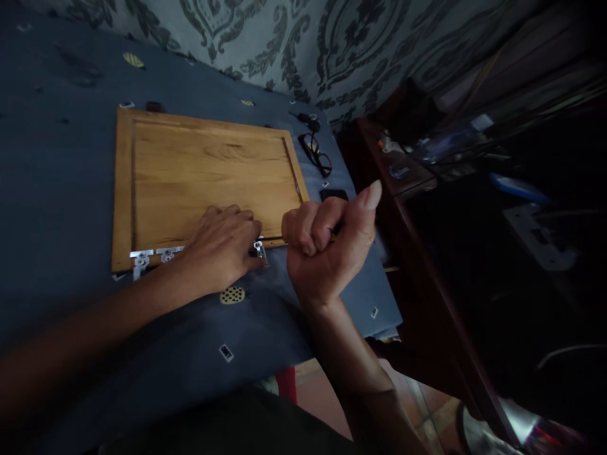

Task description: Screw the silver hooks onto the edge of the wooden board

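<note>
We found a framed wooden cabinet door [213, 170] lying flat on a blue printed tablecloth [71, 189], recessed face upward. Along its near edge we noted bright metal fittings, apparently hinges: a left-end hinge [141, 254], a second hinge [167, 254] just beside it, and a third hinge [258, 248] farther right, partly masked by fingers.

The left hand [220, 246] lay across the near edge, its fingers bent over the door's face and its thumb set apart on the near side. The third hinge showed in the gap between thumb and forefinger; we could not tell whether it was pinched or merely flanked. The right hand [327, 246] was poised over the door's near right corner, fingers curled into the palm and thumb standing out. We could not tell whether anything lay inside that grip.

We judged the step in hand to be work at the third hinge, with the left hand steadying the spot. In our judgement, the next move called for that hinge to be kept square to the edge and the door unshifted. We could not confirm whether any hinge was fastened.

Beyond the door's right side we recorded eyeglasses [326, 165], keys [310, 122] and a dark flat object [333, 194], partly behind the right hand.
</note>
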`<move>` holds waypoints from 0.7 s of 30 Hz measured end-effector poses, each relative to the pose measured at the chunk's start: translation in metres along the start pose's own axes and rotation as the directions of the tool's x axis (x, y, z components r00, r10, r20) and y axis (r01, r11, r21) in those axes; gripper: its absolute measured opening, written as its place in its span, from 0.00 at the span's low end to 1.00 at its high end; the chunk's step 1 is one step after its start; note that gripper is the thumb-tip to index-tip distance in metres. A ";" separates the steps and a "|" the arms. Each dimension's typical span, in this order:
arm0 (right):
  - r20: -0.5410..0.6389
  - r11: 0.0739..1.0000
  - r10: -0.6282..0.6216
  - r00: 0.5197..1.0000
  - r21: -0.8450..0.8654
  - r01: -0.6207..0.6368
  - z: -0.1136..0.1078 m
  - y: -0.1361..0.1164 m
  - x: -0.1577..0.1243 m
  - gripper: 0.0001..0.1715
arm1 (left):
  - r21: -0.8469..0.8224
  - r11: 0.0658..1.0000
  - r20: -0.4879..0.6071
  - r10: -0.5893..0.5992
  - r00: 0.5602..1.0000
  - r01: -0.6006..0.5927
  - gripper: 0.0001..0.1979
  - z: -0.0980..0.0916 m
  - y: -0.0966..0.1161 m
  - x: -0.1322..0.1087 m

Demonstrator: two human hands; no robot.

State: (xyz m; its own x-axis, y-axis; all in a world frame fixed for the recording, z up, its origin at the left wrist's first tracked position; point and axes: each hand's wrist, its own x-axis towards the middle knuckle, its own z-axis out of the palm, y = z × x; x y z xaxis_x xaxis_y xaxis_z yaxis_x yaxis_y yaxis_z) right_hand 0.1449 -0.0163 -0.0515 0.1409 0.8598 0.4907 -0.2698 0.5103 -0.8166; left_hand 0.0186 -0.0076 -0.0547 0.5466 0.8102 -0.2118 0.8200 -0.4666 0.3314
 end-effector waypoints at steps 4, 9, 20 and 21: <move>-0.008 0.999 0.010 1.000 -0.032 -0.011 0.001 0.001 -0.002 0.40 | -0.013 1.000 0.026 -0.010 1.000 0.010 0.16 -0.001 0.000 0.001; -0.102 0.990 0.020 0.995 -0.134 -0.034 0.013 0.002 -0.004 0.40 | -0.046 0.999 0.041 -0.027 0.999 0.029 0.16 -0.003 0.002 0.001; 0.007 0.987 0.082 0.997 -0.138 -0.080 -0.007 0.009 0.009 0.35 | -0.032 0.999 -0.002 0.006 1.000 -0.006 0.16 0.002 -0.001 -0.001; 0.075 0.986 0.122 0.990 -0.119 -0.113 -0.010 0.007 0.011 0.30 | -0.036 0.999 -0.005 0.004 1.000 -0.004 0.16 0.003 -0.001 -0.001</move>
State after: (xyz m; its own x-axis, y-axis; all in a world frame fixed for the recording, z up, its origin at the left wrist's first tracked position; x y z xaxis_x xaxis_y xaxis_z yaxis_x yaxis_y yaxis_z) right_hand 0.1544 -0.0029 -0.0547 0.0354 0.9120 0.4087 -0.1688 0.4085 -0.8970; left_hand 0.0178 -0.0090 -0.0570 0.5489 0.8100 -0.2063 0.8112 -0.4568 0.3651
